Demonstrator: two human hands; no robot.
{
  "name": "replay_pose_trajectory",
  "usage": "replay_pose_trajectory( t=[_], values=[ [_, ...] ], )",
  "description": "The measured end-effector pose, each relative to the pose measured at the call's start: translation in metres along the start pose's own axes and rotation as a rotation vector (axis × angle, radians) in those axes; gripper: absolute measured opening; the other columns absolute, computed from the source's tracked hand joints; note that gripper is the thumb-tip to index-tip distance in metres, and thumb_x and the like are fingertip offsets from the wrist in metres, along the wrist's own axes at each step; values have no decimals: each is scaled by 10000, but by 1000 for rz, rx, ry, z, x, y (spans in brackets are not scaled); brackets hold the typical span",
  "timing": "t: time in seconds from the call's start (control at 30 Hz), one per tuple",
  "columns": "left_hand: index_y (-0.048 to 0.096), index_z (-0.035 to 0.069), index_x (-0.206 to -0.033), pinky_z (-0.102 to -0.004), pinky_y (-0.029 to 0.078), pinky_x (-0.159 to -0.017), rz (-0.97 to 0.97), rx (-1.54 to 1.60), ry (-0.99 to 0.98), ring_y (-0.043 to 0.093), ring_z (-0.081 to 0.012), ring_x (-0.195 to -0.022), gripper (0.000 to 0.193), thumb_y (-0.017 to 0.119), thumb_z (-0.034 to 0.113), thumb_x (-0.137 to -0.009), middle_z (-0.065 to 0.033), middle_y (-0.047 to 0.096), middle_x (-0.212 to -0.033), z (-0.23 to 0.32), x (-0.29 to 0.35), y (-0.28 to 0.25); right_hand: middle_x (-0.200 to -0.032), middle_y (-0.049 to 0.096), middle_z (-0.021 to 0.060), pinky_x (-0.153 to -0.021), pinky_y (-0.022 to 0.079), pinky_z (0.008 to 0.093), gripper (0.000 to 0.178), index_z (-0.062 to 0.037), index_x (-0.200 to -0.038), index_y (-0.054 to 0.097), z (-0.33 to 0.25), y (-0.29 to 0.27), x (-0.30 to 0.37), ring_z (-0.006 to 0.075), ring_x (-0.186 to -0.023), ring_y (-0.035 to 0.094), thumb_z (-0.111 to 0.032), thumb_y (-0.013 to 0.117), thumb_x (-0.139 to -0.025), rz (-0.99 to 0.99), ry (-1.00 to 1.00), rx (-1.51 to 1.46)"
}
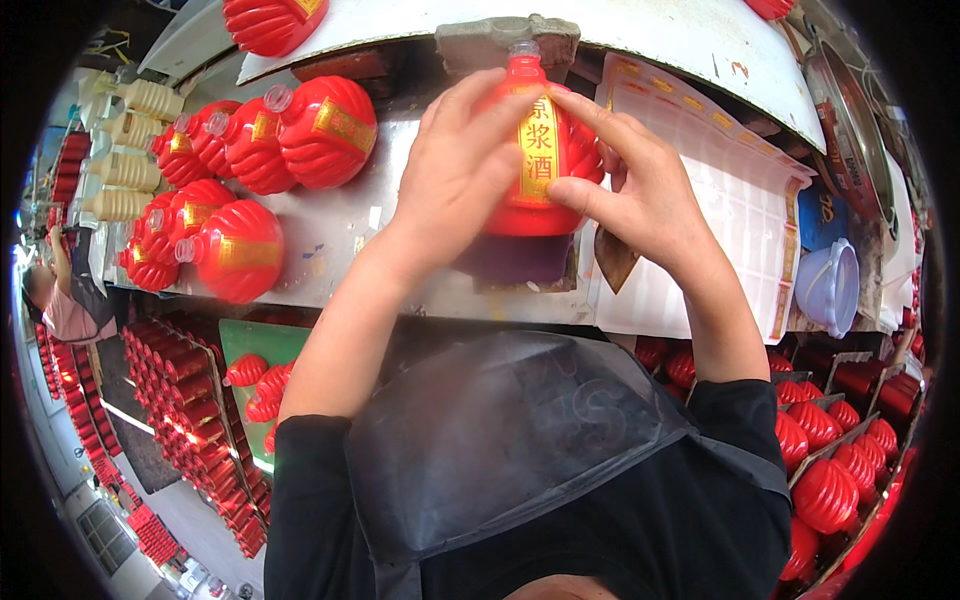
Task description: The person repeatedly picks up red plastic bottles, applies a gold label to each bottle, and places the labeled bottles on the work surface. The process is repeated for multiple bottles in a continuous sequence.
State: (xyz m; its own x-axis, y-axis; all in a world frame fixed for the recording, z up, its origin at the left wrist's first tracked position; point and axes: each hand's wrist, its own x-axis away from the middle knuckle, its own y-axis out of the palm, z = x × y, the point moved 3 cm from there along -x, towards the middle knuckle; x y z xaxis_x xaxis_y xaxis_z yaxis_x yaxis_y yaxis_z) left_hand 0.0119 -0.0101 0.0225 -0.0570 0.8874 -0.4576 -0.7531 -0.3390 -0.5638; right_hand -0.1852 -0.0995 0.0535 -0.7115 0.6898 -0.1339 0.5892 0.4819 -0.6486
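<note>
A round red bottle (574, 150) with twisted ridges and a clear neck lies on a dark rest on the bench, its neck pointing away from me. Down its upper face runs a tall gold label (538, 150) with red edging. My left hand (458, 165) lies over the bottle's left side, fingers stretched flat towards the label and slightly blurred. On the other side, my right hand (640, 185) curves around the bottle. Its forefinger reaches the label's upper right edge, and its thumb touches the lower right edge.
More labelled red bottles (325, 130) lie on the bench at left, beside pale ridged bottles (130, 155). To the right are a sheet of labels (690, 200) and a pale blue bucket (828, 285). Crated red bottles (828, 495) sit below right. Another person (75, 310) is far left.
</note>
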Motion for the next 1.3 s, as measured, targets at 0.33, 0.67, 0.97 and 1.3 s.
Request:
replay_pose_trajectory(
  t=[0.33,0.67,0.97,1.3],
  values=[
    [579,46,-1468,-462,399,-1202,68,143,-177,490,-417,-1457,622,727,354,-949,-251,530,-1540,0,-1,5,-975,708,149,-803,545,376,623,-188,-1468,662,-2,6,-6,265,-863,677,-399,802,-899,41,34,-21],
    [590,51,-1469,-446,429,-1185,71,149,-196,525,-388,-1438,647,765,328,-911,-239,544,-1535,0,-1,4,-993,718,160,-810,556,391,637,-187,-1473,656,-1,8,-3,288,-881,695,-414,800,-896,63,34,7],
    [437,21,-1581,-455,442,-1179,49,282,-346,537,-381,-1419,983,889,398,-793,-220,527,-1529,0,-2,4,-1084,716,151,-858,553,353,433,-173,-1453,673,0,-8,-17,282,-959,703,-187,657,-1021,14,-108,-164],
    [486,33,-1551,-468,456,-1160,37,171,-251,544,-385,-1396,907,871,333,-787,-220,540,-1500,5,-3,3,-881,637,114,-737,526,389,458,-183,-1359,744,1,-8,-27,279,-811,652,-246,777,-906,-85,-104,-33]
  ],
)
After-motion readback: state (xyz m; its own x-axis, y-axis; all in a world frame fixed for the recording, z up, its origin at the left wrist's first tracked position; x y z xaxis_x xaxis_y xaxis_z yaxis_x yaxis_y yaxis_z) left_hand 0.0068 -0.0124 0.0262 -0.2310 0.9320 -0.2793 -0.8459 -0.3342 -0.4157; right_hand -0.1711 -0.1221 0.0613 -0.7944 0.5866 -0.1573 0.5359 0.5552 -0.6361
